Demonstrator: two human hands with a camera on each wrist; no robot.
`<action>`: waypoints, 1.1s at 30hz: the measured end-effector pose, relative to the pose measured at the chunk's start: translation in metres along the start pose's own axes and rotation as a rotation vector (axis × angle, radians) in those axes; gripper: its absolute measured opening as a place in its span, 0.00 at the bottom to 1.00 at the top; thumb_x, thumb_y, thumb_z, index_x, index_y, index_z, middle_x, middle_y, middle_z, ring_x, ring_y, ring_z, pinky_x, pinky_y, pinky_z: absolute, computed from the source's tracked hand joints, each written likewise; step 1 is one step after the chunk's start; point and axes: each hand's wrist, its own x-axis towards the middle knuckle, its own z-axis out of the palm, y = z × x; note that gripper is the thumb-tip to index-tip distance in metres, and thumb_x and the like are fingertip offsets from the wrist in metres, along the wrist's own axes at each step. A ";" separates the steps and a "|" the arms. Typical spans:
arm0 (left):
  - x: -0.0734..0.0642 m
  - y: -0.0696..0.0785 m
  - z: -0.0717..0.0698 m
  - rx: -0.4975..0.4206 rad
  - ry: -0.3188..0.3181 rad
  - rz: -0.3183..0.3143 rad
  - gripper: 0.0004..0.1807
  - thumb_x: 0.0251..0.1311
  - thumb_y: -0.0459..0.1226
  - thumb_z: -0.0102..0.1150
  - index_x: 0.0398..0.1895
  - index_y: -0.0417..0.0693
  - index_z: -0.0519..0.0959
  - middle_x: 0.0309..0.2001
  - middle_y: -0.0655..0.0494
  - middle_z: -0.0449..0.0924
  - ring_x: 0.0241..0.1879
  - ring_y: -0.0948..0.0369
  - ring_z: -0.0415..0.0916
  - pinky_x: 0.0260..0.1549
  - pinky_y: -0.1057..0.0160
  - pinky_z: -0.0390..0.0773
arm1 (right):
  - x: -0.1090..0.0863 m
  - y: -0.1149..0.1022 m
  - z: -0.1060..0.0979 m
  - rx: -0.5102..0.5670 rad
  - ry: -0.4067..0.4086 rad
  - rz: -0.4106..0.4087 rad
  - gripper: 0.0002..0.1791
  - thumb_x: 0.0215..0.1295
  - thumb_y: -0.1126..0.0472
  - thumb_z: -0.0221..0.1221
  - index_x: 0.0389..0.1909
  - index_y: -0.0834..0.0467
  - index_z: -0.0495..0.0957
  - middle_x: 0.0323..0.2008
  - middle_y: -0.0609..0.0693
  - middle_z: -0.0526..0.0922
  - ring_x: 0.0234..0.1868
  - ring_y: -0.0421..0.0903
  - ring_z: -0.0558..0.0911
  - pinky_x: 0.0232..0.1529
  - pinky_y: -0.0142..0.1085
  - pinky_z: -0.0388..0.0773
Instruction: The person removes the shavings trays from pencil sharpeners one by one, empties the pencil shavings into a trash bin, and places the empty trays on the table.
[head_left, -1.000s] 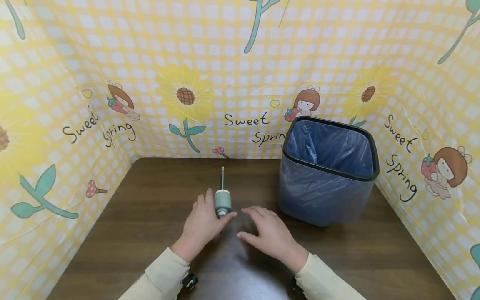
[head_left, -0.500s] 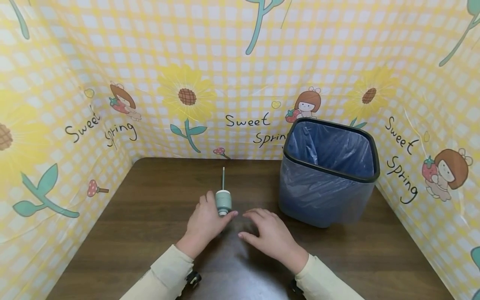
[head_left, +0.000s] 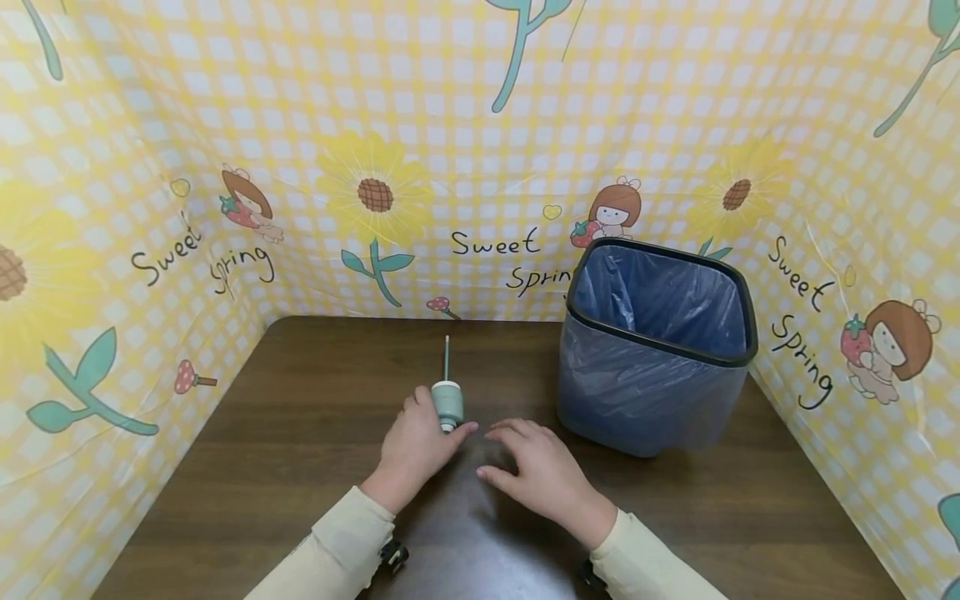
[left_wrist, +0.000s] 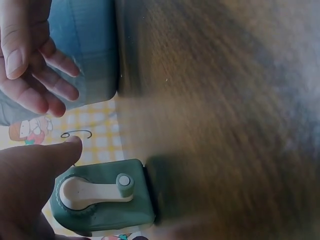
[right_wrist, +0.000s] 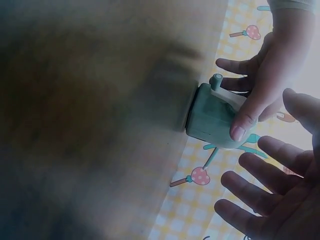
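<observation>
A green hand-crank pencil sharpener stands on the wooden table, a thin green pencil sticking out of its far side. My left hand grips its body, thumb on one side and fingers on the other. In the left wrist view the white crank handle with its green knob faces the camera. Just right of the sharpener, my right hand hovers with relaxed, spread fingers and holds nothing. The right wrist view shows its fingers apart from the sharpener.
A bin with a dark rim and a translucent blue liner stands at the back right of the table. Yellow checked cloth with printed flowers walls in the back and both sides.
My left hand has shifted slightly to the right and its fingers sit closer around the sharpener. The right hand, sharpener and bin stay nearly as they were.
</observation>
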 end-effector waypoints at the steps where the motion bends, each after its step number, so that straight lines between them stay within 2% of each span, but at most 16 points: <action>1: 0.000 0.000 0.000 0.000 -0.001 -0.002 0.48 0.52 0.65 0.71 0.54 0.33 0.65 0.36 0.40 0.74 0.29 0.49 0.77 0.23 0.51 0.79 | 0.000 0.000 0.000 -0.001 0.000 -0.001 0.27 0.64 0.38 0.67 0.56 0.51 0.83 0.57 0.44 0.82 0.59 0.46 0.81 0.63 0.50 0.74; 11: 0.003 0.003 0.007 -0.001 0.040 -0.011 0.44 0.54 0.63 0.71 0.50 0.34 0.65 0.28 0.43 0.74 0.22 0.50 0.78 0.16 0.53 0.75 | 0.000 0.001 -0.001 -0.017 -0.007 -0.003 0.27 0.64 0.36 0.65 0.56 0.50 0.84 0.57 0.44 0.82 0.59 0.45 0.80 0.63 0.49 0.74; 20: 0.005 0.006 0.007 -0.035 -0.015 -0.091 0.42 0.57 0.60 0.70 0.53 0.34 0.64 0.23 0.44 0.76 0.19 0.52 0.78 0.13 0.54 0.72 | 0.000 0.001 -0.001 -0.006 -0.005 0.000 0.27 0.65 0.36 0.65 0.56 0.50 0.83 0.57 0.44 0.82 0.59 0.46 0.80 0.63 0.50 0.74; 33: 0.006 0.005 0.008 -0.044 -0.003 -0.072 0.42 0.57 0.56 0.71 0.55 0.32 0.64 0.24 0.43 0.77 0.20 0.51 0.79 0.15 0.53 0.73 | -0.003 0.001 -0.001 -0.005 -0.002 0.006 0.27 0.65 0.36 0.65 0.56 0.50 0.83 0.57 0.44 0.82 0.59 0.46 0.80 0.61 0.49 0.75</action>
